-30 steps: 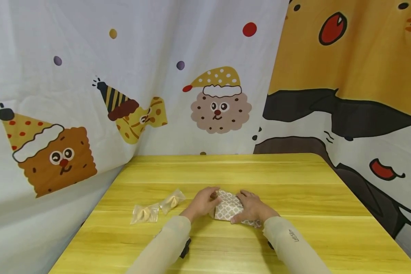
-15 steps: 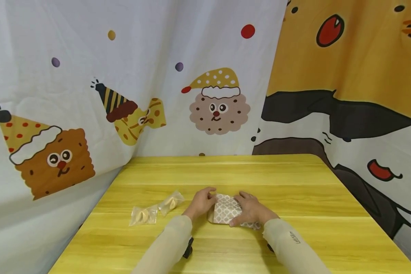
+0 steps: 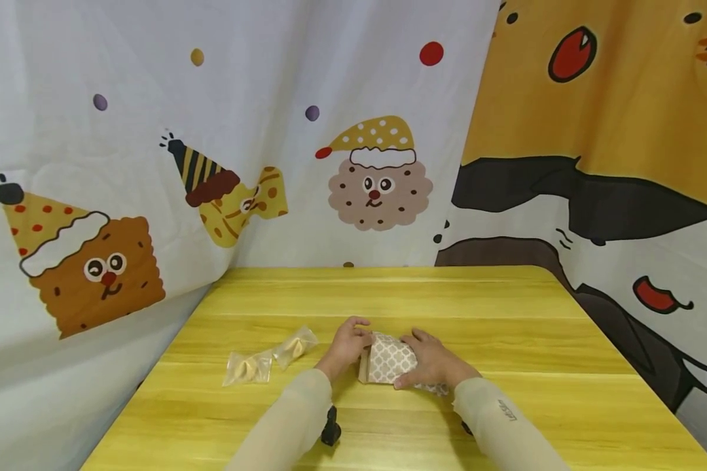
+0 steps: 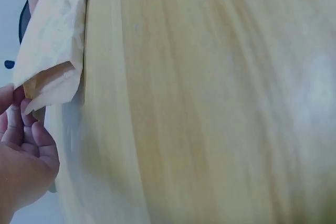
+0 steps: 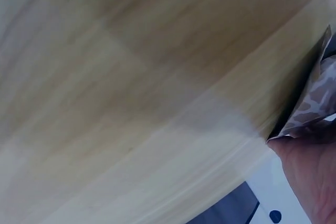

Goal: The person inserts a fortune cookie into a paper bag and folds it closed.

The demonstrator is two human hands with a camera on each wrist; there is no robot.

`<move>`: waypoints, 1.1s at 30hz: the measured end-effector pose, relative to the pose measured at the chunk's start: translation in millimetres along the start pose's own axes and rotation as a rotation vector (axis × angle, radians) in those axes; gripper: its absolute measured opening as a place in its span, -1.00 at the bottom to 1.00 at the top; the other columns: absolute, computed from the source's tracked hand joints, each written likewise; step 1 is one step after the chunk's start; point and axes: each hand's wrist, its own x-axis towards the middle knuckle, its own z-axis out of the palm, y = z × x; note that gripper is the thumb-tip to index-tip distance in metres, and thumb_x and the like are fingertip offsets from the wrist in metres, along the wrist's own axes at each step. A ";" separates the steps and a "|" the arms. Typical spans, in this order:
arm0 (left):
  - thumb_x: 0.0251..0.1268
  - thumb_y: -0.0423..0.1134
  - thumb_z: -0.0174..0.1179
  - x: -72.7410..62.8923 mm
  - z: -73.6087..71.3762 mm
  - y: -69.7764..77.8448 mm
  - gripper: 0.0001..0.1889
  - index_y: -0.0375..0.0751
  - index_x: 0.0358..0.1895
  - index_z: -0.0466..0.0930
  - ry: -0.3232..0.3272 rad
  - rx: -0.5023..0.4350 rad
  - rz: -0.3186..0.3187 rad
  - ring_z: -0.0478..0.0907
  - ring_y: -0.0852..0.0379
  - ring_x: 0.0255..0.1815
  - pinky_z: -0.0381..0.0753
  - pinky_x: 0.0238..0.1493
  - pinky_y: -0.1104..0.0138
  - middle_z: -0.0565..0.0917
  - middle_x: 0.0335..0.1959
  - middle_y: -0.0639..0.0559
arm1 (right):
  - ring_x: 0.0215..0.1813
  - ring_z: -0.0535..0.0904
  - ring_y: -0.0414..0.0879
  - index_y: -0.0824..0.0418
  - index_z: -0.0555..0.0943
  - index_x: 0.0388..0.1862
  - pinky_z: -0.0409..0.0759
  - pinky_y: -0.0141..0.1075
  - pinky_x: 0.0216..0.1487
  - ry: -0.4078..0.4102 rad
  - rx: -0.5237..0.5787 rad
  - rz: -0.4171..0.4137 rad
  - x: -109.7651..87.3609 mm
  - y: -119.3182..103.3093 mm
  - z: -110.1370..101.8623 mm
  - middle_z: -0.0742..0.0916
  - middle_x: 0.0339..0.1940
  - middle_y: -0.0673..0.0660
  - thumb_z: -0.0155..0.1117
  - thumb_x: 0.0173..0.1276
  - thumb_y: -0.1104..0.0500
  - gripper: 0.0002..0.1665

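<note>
A paper bag [image 3: 387, 361] with a grey and white lattice print lies on its side at the middle of the table, its mouth toward the left. My left hand [image 3: 346, 345] pinches the far corner of that mouth. In the left wrist view the fingertips sit at the edge of the bag [image 4: 50, 40], which gapes and shows a brown inside. My right hand [image 3: 433, 361] holds the bag's body from the right, thumb on the near side and fingers over the far side. The right wrist view catches only part of the bag [image 5: 315, 98] beside the thumb.
Two clear packets, a nearer packet [image 3: 247, 368] and a farther packet [image 3: 296, 347], lie left of my left hand, each with a beige folded piece inside like a fortune cookie. The wooden table [image 3: 507, 314] backs onto a printed cartoon curtain [image 3: 283, 85].
My left fingers have shifted slightly at the bag's mouth, and more of its brown inside edge shows now. My right hand keeps its hold. The packets have stayed in place.
</note>
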 end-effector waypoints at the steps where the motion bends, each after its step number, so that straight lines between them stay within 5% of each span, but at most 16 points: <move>1: 0.39 -0.45 0.16 -0.6 -0.9 0.7 -0.62 -0.38 0.23 0.39 -0.009 0.001 0.009 0.57 0.07 -0.24 0.57 -0.27 0.26 0.64 -0.21 -0.15 | 0.51 0.06 0.36 0.17 0.29 0.52 0.23 0.29 0.34 0.004 0.014 -0.002 -0.1 0.7 -0.5 0.15 0.56 0.37 0.57 -0.15 -0.42 0.34; 5: 0.31 -0.53 0.19 -7.2 -10.1 2.7 -0.57 -0.42 0.24 0.41 -0.093 0.190 0.098 0.58 -0.02 -0.11 0.60 -0.08 0.14 0.63 -0.12 -0.20 | 0.51 0.07 0.36 0.13 0.33 0.50 0.25 0.30 0.32 0.008 0.039 -0.011 0.7 4.2 -0.7 0.15 0.57 0.35 0.56 -0.14 -0.42 0.28; 9: 0.31 -0.42 0.25 -13.6 -17.6 3.3 -0.48 -0.39 0.32 0.37 -0.120 0.389 0.114 0.54 -0.03 -0.09 0.58 -0.07 0.12 0.58 -0.10 -0.14 | 0.52 0.06 0.36 0.12 0.33 0.50 0.24 0.32 0.31 0.017 0.063 -0.013 0.8 7.1 -0.7 0.15 0.57 0.35 0.57 -0.16 -0.43 0.30; 14: 0.40 -0.38 0.18 -16.3 -17.3 4.6 -0.42 -0.37 0.43 0.24 -0.101 0.376 0.041 0.58 0.06 -0.23 0.57 -0.25 0.23 0.63 -0.19 -0.08 | 0.52 0.05 0.37 0.14 0.32 0.51 0.23 0.33 0.31 0.016 0.093 -0.019 -0.8 7.0 -2.1 0.14 0.57 0.36 0.56 -0.13 -0.42 0.29; 22: 0.12 -0.55 0.17 -13.2 -10.3 -0.4 -0.44 -0.40 0.28 0.38 0.015 0.446 -0.007 0.38 0.20 -0.62 0.38 -0.57 0.39 0.54 -0.57 0.01 | 0.49 0.09 0.41 0.22 0.33 0.49 0.23 0.33 0.31 0.019 0.145 -0.054 -0.7 10.8 -1.9 0.16 0.55 0.41 0.51 0.09 -0.30 0.12; 28: 0.23 -0.43 0.27 -13.1 -12.3 0.0 -0.54 -0.38 0.21 0.47 0.021 0.481 -0.002 0.47 0.16 -0.48 0.47 -0.48 0.34 0.61 -0.39 -0.02 | 0.50 0.05 0.42 0.20 0.30 0.51 0.22 0.35 0.31 0.006 0.127 -0.068 0.2 14.0 -0.8 0.12 0.56 0.41 0.50 0.07 -0.33 0.16; 33: 0.37 -0.37 0.21 -15.4 -20.1 2.7 -0.63 -0.41 0.19 0.50 -0.017 0.459 0.071 0.51 0.16 -0.48 0.53 -0.49 0.34 0.65 -0.32 -0.09 | 0.51 0.02 0.41 0.18 0.31 0.51 0.25 0.36 0.29 -0.002 0.136 -0.066 -0.4 14.5 -0.5 0.10 0.57 0.40 0.50 0.08 -0.32 0.14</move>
